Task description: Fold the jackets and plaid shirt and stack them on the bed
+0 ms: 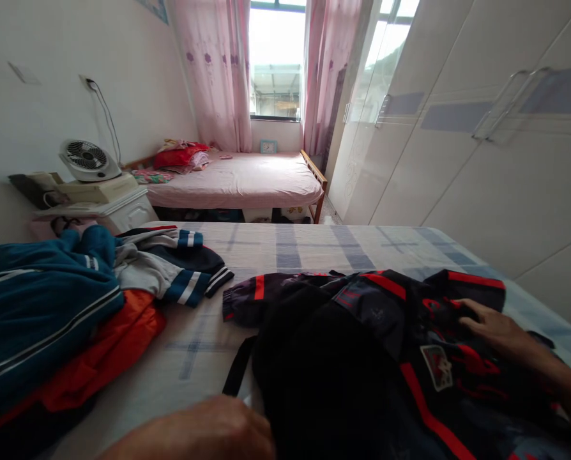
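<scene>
A black jacket (314, 358) with red stripes and a small patch lies spread over the checked bed sheet in front of me. At the bottom edge of the view, my left hand (204, 431) is closed at the jacket's left edge; its fingertips are hidden. A dark strap (240, 367) sticks out just above that hand. Over on the right side, my right hand (496, 332) has its fingers bent and closed on the jacket's red-printed fabric. One dark sleeve with a red band reaches left across the sheet.
A pile of clothes, including a teal jacket (41, 300), an orange garment (122, 345) and a grey sleeve (146, 268), lies on the left of the bed (304, 246). A fan (89, 160) stands on a cabinet (132, 211). White wardrobes (458, 166) line the right; a pink bed (247, 179) stands beyond.
</scene>
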`<state>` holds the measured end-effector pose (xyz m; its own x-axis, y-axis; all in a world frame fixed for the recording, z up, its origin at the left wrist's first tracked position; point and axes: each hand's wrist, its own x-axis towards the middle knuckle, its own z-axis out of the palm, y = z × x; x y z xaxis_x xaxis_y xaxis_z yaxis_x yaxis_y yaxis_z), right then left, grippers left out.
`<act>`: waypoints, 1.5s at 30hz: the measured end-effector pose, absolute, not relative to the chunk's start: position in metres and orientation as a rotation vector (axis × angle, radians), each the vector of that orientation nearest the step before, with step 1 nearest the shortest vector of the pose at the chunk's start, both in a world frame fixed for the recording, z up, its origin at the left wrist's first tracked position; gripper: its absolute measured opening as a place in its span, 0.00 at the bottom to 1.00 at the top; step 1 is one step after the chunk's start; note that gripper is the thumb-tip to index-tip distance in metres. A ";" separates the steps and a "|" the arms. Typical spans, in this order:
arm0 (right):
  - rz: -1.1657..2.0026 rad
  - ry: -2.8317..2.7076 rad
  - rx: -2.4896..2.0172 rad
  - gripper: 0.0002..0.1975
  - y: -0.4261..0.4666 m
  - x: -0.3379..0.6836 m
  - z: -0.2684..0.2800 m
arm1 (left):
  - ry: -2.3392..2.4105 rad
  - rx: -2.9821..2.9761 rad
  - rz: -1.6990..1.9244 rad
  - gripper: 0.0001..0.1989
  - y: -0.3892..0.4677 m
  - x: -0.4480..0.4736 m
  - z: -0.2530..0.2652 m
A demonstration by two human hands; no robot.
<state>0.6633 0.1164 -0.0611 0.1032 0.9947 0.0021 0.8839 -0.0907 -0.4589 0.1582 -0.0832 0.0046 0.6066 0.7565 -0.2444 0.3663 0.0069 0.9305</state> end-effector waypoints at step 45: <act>-0.068 -1.780 -2.088 0.21 0.131 0.616 -0.082 | 1.538 2.152 0.678 0.26 -0.022 0.151 -0.041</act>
<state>0.6155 0.1313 -0.0819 0.1899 0.9389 0.2872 0.9581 -0.1134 -0.2629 0.1507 -0.0223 -0.0409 0.2741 0.9499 0.1500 0.7516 -0.3089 0.5829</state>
